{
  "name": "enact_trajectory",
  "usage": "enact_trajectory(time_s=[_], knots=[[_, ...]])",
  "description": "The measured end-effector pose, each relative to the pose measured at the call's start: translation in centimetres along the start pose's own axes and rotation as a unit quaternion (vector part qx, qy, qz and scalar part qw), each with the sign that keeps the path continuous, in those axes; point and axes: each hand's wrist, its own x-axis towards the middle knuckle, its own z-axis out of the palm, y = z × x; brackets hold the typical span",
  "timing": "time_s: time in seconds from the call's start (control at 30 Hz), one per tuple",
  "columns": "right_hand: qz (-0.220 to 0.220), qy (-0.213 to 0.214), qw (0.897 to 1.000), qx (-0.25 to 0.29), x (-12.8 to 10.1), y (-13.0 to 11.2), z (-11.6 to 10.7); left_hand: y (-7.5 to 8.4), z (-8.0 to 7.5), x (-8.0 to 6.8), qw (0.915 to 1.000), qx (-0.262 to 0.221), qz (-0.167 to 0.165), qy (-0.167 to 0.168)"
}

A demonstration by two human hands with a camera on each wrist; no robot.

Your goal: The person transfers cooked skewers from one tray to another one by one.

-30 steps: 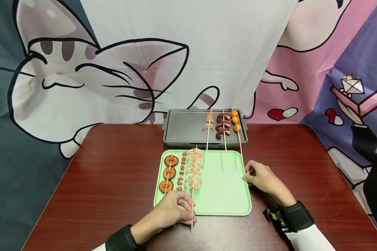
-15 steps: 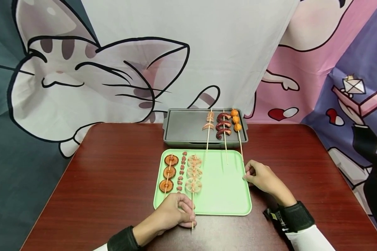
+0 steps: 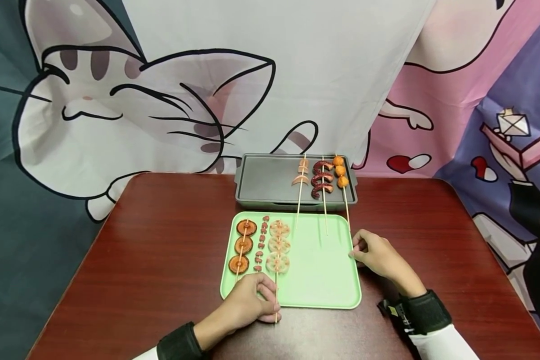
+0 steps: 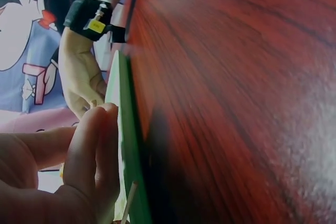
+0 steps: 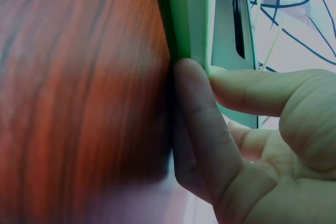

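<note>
Left hand (image 3: 248, 304) pinches lotus-root skewer (image 3: 276, 280) at tray's (image 3: 324, 280) near edge.

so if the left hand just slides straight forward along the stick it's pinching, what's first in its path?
The left hand pinches the lotus root skewer. Straight ahead, the nearest lotus slice on the green tray likely comes first.
</note>
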Motion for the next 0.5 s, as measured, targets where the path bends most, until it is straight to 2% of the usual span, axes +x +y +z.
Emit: enact_trajectory(time_s=[0.17, 0.5], knots=[[0.0, 0.005, 1.0, -0.016, -0.13, -0.08, -0.09, -0.14, 0.02, 0.12, 0.9975, 0.067, 0.017, 0.014], [-0.001, 0.003, 1.0, -0.018, -0.05, -0.21, 0.0, -0.35, 0.19, 0.07, 0.9812, 0.176, 0.073, 0.029]])
